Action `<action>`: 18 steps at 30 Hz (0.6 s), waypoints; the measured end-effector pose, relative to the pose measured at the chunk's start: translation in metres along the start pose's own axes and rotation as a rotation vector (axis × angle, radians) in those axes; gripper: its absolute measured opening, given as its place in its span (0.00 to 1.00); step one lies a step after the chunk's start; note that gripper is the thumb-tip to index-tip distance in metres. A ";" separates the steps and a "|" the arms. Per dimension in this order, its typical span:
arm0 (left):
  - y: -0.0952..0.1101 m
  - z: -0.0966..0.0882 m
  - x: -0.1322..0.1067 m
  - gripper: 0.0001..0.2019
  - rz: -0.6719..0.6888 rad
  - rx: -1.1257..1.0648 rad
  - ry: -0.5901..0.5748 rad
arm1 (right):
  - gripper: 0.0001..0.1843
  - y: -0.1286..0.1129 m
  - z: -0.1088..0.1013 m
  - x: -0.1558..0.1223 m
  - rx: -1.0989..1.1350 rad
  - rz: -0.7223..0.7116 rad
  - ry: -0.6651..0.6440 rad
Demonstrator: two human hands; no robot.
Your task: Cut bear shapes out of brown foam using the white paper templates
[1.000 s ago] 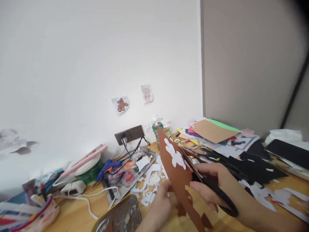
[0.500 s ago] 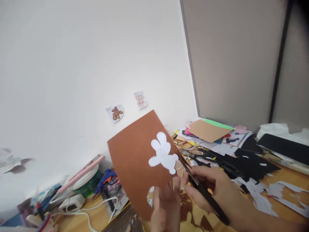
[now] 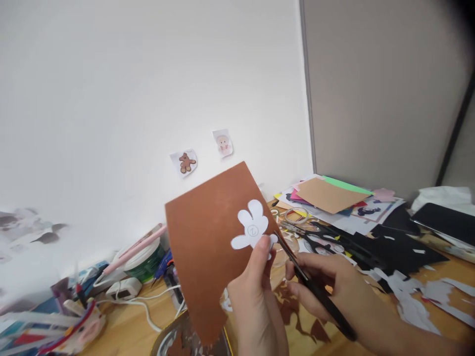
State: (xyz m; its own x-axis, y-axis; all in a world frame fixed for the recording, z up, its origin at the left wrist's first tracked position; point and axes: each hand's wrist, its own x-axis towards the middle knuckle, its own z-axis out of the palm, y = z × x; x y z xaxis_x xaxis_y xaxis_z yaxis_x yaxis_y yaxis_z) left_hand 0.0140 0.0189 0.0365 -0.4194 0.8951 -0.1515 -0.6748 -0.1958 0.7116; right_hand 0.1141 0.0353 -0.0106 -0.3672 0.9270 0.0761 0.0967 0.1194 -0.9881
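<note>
A brown sheet of paper (image 3: 208, 237) is held up in front of me by my left hand (image 3: 258, 296). My left thumb presses a white paper cutout (image 3: 256, 222) with rounded lobes and a circled mark against the sheet, near its right edge; the other fingers are behind. My right hand (image 3: 330, 282) grips black-handled scissors (image 3: 311, 287). Their blades meet the right edge of the brown sheet, just beside the cutout. The sheet's lower right side has a curved piece cut away.
A stack of coloured paper (image 3: 326, 195) lies at the back right, with a phone (image 3: 447, 222) beyond black paper scraps (image 3: 408, 252). More scissors (image 3: 315, 242) lie nearby. At left are a pen holder (image 3: 81, 326), a white cable (image 3: 144, 309) and a tub (image 3: 146, 259).
My left hand has moved up from below the sheet, and its thumb now presses on the white cutout. The scissors stay at the sheet's right edge. The view has shifted slightly.
</note>
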 end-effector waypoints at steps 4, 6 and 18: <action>0.002 0.000 -0.001 0.02 -0.066 0.045 -0.042 | 0.03 0.002 0.001 0.000 0.008 -0.003 -0.004; 0.001 0.000 0.001 0.03 -0.093 0.059 -0.061 | 0.03 0.004 0.000 0.000 -0.007 -0.028 -0.010; -0.002 -0.002 0.007 0.03 -0.186 -0.062 -0.098 | 0.10 0.003 0.000 0.003 0.006 0.001 -0.075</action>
State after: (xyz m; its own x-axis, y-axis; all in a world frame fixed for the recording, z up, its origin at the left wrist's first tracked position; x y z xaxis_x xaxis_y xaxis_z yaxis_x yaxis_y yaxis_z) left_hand 0.0109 0.0248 0.0324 -0.2256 0.9521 -0.2064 -0.7720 -0.0455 0.6340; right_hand 0.1135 0.0380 -0.0132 -0.4356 0.8978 0.0646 0.0917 0.1157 -0.9890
